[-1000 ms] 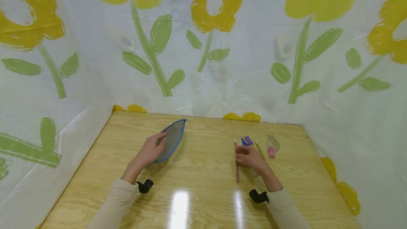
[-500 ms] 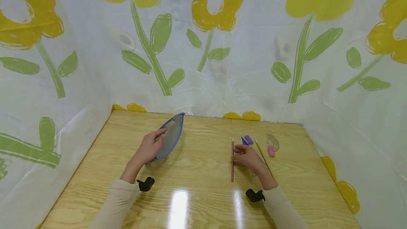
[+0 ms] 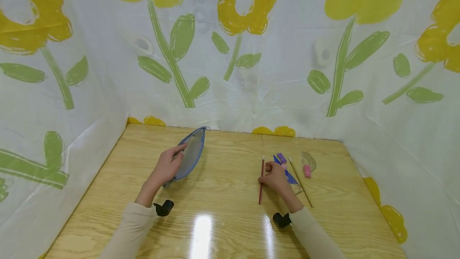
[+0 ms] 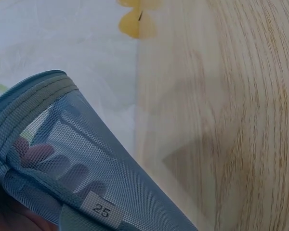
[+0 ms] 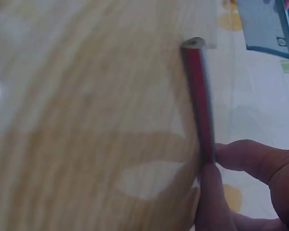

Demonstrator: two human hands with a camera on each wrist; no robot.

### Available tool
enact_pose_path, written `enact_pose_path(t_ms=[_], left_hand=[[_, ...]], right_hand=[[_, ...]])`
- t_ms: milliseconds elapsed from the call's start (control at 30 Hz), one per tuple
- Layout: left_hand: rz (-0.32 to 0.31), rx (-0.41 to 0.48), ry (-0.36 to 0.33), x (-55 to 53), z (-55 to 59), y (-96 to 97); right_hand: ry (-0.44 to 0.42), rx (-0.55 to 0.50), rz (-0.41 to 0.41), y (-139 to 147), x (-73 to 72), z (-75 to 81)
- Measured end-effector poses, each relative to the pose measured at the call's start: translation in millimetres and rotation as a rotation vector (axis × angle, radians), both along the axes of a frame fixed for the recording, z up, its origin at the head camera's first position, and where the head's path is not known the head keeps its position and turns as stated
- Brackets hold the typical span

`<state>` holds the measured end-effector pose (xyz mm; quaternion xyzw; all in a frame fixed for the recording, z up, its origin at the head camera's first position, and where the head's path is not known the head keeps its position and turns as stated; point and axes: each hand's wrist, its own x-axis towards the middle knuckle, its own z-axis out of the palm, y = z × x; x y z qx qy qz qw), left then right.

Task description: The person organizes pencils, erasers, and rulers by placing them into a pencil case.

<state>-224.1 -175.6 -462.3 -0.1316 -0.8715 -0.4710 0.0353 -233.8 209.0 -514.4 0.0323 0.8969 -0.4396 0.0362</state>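
My left hand (image 3: 166,167) holds a blue-edged mesh zip pouch (image 3: 193,153) above the left part of the table, its mouth gaping. In the left wrist view, fingers show through the mesh of the pouch (image 4: 120,166), which bears a tag marked 25. On the right side, my right hand (image 3: 278,179) pinches a dark red pencil (image 3: 260,197) between thumb and finger near its middle. The right wrist view shows the flat unsharpened end of this pencil (image 5: 197,86) pointing away from the thumb and fingertip.
Right of the right hand lie a blue set square (image 3: 291,178), a purple eraser (image 3: 281,157), a tan pencil (image 3: 303,186), a clear protractor (image 3: 309,160) and a pink eraser (image 3: 307,171). Flower-printed cloth (image 3: 251,103) walls the wooden table (image 3: 223,195) at the back and sides.
The right hand has moved left with the red pencil, uncovering more of the set square and tan pencil. The left hand and pouch have shifted slightly left and away from the body.
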Motion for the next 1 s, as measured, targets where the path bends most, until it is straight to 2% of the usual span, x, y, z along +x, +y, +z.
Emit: enact_pose_path(t_ms=[167,333,600,733,833,1000], left_hand=[[0.012,0.001,-0.016,2.4,0.6,1.0],[0.004,0.008,-0.012,2.9,0.3,2.5],[0.021,0.012,-0.031,0.7,-4.0,-0.2],[0.019,0.034,-0.044,0.1,-1.1,-1.0],[0.023,0.043,-0.052,-0.9,1.0,-0.7],[0.006,0.082,-0.122,-2.8,1.5,-0.1]], right_hand=[[-0.036,0.05,0.015,0,0.1,3.0],[-0.043,0.05,0.016,4,-0.7,6.2],[-0.091,-0.152,0.025,16,-1.4,5.6],[-0.105,-0.239,0.071,24,-2.9,4.3],[-0.113,-0.272,0.111,28,-3.2,4.8],[-0.107,-0.301,0.153,32,-0.9,6.0]])
